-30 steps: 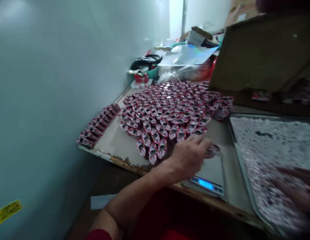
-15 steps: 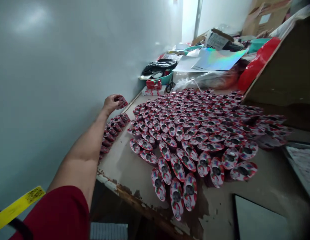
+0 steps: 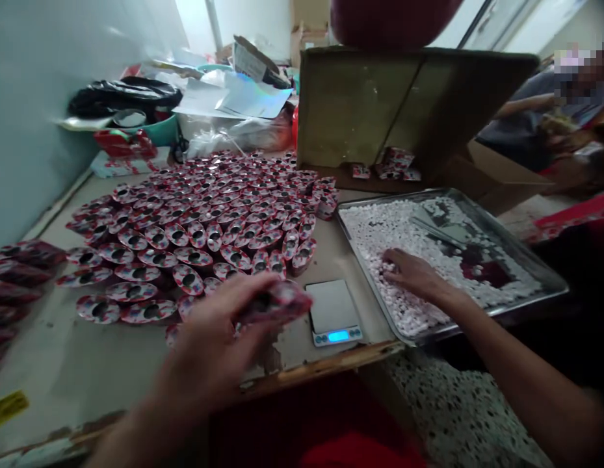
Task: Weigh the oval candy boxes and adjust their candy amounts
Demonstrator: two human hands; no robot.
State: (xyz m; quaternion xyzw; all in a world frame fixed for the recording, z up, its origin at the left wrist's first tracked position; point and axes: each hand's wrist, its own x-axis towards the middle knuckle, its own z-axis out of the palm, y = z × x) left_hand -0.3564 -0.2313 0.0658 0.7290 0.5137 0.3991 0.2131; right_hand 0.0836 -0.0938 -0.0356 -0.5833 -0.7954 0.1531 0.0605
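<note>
Filling step, apparently: left hand (image 3: 204,338) closed round a pouch (image 3: 285,304) above the table (image 3: 87,370) near its front edge, right hand (image 3: 413,273) half-curled in white pieces (image 3: 370,227) by the left rim of the tray (image 3: 368,276), grip unclear; next move likely needs the pouch mouth open.

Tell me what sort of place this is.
Probably a packing workshop: many matching printed packets crowd the worktable, beside a digital scale and a metal tray of small white pieces.

The person wears a red garment (image 3: 360,450), deepening to maroon in shadow. The left grip (image 3: 216,335), blurred, and the right grip (image 3: 416,276) are bare, as are both forearms (image 3: 521,370). A yellow tag (image 3: 8,409) with dark markings shows at lower left.
</note>
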